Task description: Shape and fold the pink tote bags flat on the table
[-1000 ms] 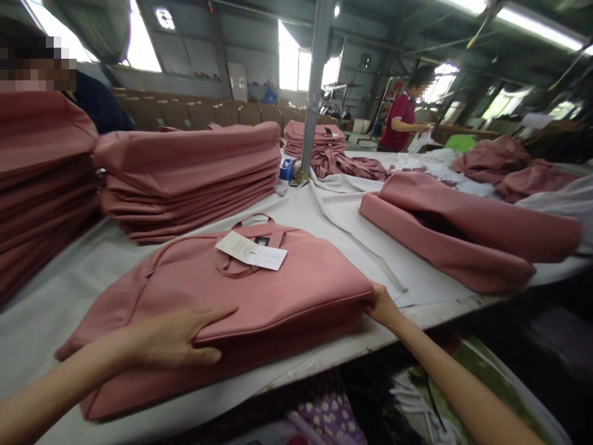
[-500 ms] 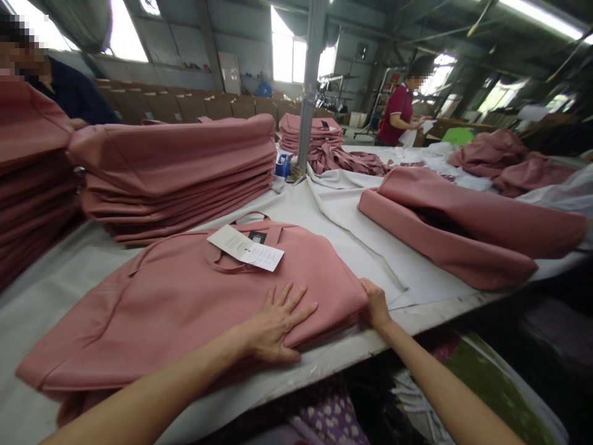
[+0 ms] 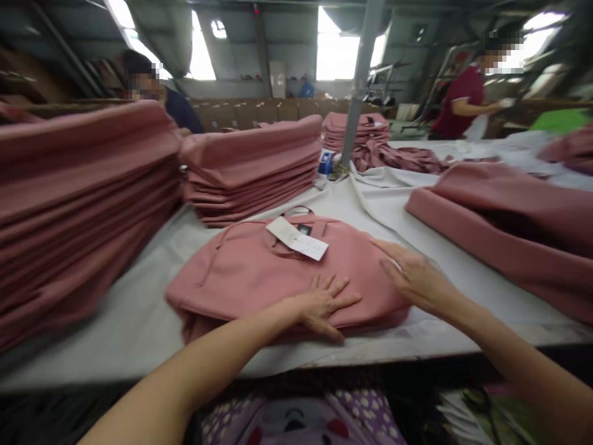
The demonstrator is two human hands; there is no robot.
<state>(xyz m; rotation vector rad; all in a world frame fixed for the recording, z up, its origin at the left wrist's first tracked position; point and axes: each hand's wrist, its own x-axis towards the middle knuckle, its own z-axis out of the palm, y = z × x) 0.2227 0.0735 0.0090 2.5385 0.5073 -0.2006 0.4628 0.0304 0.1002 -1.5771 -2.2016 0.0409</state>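
Note:
A pink bag lies flat on the white-covered table in front of me. On top of it rest a folded white paper tag, a small black label and thin looped handles. My left hand lies palm down on the bag's lower front part, fingers spread. At the bag's right edge, my right hand touches the side with fingers stretched out along it. The thumb lies apart from the fingers. The underside of the bag is hidden.
Tall stacks of folded pink pieces stand left and behind the bag. Another pink bag lies right. A metal post rises beyond, near a blue tape dispenser. Two people work across the table. The table edge runs before me.
The view has swung left. My right hand has gone from gripping the bag's right corner to lying along its side, and that corner is now rounded in. My left hand stays spread on the bag.

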